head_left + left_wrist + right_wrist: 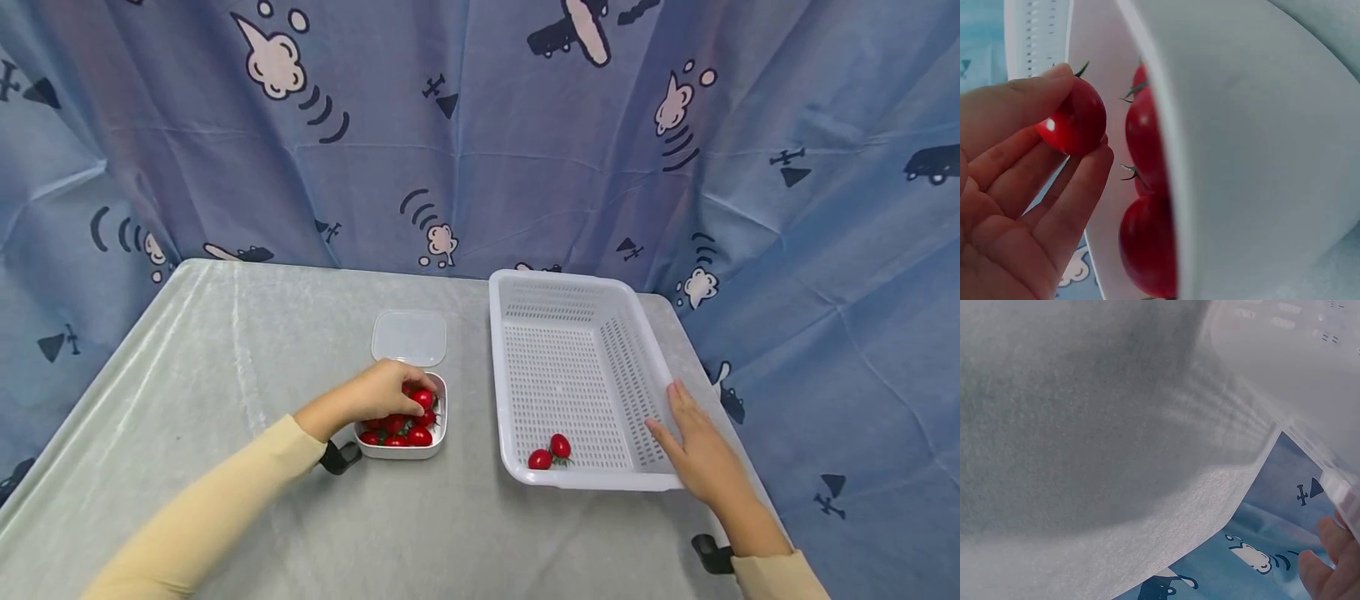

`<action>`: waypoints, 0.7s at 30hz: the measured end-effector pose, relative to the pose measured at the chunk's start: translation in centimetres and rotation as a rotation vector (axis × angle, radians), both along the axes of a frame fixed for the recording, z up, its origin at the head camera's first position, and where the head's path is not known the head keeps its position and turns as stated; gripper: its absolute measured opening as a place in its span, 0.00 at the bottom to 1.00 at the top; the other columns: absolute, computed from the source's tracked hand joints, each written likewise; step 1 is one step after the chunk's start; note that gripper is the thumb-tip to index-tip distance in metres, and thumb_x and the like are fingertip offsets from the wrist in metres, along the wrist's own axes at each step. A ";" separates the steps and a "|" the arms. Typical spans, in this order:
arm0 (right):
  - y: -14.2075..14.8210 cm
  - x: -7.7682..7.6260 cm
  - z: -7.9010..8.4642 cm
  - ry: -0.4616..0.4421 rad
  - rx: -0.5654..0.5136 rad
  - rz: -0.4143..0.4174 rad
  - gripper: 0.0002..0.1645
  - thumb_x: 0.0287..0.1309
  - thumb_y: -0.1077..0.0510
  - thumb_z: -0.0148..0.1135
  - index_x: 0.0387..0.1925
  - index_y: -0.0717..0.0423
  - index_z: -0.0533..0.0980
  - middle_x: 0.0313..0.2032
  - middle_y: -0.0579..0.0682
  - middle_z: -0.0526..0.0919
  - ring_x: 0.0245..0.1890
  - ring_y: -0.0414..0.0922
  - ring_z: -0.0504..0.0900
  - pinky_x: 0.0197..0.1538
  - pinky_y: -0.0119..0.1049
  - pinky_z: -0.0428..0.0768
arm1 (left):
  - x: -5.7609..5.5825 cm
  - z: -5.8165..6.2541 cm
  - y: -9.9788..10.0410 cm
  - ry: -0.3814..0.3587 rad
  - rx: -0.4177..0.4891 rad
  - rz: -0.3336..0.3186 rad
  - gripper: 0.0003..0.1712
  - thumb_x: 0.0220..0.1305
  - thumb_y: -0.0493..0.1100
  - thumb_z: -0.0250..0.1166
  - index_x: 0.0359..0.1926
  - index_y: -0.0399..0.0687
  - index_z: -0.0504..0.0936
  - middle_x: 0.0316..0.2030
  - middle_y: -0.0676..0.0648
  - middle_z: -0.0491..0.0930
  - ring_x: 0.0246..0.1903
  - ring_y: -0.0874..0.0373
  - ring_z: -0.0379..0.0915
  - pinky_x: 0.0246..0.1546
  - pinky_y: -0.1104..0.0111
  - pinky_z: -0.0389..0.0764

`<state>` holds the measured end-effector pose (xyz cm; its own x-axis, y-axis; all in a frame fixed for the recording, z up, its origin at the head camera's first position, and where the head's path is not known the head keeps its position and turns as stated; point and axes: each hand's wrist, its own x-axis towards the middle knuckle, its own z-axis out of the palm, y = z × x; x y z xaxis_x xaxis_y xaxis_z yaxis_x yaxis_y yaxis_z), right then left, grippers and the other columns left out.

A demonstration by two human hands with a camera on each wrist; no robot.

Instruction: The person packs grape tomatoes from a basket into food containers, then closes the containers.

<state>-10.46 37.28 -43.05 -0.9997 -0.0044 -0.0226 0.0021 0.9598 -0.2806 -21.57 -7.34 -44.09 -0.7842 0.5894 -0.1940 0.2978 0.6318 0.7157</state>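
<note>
My left hand [386, 392] pinches a cherry tomato [1082, 119] between thumb and fingers, at the mouth of a small white box [405, 452]. More red cherry tomatoes [395, 425] with green stems lie in that box, partly hidden by the hand. To the right, a large white perforated plastic basket [558, 479] has two cherry tomatoes [540, 459] in its near left corner. My right hand [701, 454] holds the basket's right rim, thumb on the inner side and fingers along the outside. In the right wrist view only some fingers [1335, 556] show beside the rim.
A clear plastic lid [409, 337] lies just behind the small box. A pale grey cloth covers the table [300, 333], whose right edge runs close to the basket. Behind the table hangs a blue patterned curtain [390, 167].
</note>
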 end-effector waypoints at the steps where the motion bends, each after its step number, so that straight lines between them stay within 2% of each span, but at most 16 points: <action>1: 0.0 0.0 0.0 -0.001 0.001 -0.001 0.49 0.74 0.40 0.46 0.77 0.66 0.40 0.78 0.66 0.40 0.74 0.71 0.47 0.70 0.72 0.52 | 0.0 -0.1 0.1 0.024 -0.011 -0.013 0.18 0.56 0.38 0.73 0.50 0.50 0.87 0.45 0.48 0.86 0.47 0.55 0.77 0.56 0.58 0.79; 7: 0.0 0.0 -0.1 -0.013 0.000 -0.011 0.49 0.74 0.40 0.46 0.77 0.65 0.39 0.78 0.65 0.39 0.74 0.71 0.47 0.69 0.73 0.52 | 0.2 -0.5 0.4 0.128 -0.058 -0.057 0.17 0.54 0.35 0.74 0.47 0.46 0.87 0.43 0.48 0.87 0.44 0.55 0.78 0.53 0.60 0.81; 16: 0.1 0.0 -0.3 -0.010 0.004 -0.017 0.49 0.74 0.40 0.46 0.77 0.64 0.39 0.78 0.64 0.40 0.74 0.71 0.47 0.69 0.73 0.53 | 0.3 -0.9 0.6 0.130 -0.086 -0.044 0.16 0.54 0.36 0.74 0.46 0.47 0.87 0.41 0.48 0.87 0.42 0.56 0.79 0.51 0.61 0.82; 21: 0.1 0.0 -0.3 -0.004 0.001 -0.016 0.49 0.74 0.40 0.47 0.77 0.64 0.39 0.78 0.64 0.40 0.74 0.71 0.47 0.69 0.73 0.53 | 0.1 0.0 0.5 0.174 -0.073 -0.044 0.16 0.55 0.36 0.73 0.47 0.44 0.86 0.41 0.46 0.87 0.43 0.53 0.80 0.51 0.59 0.83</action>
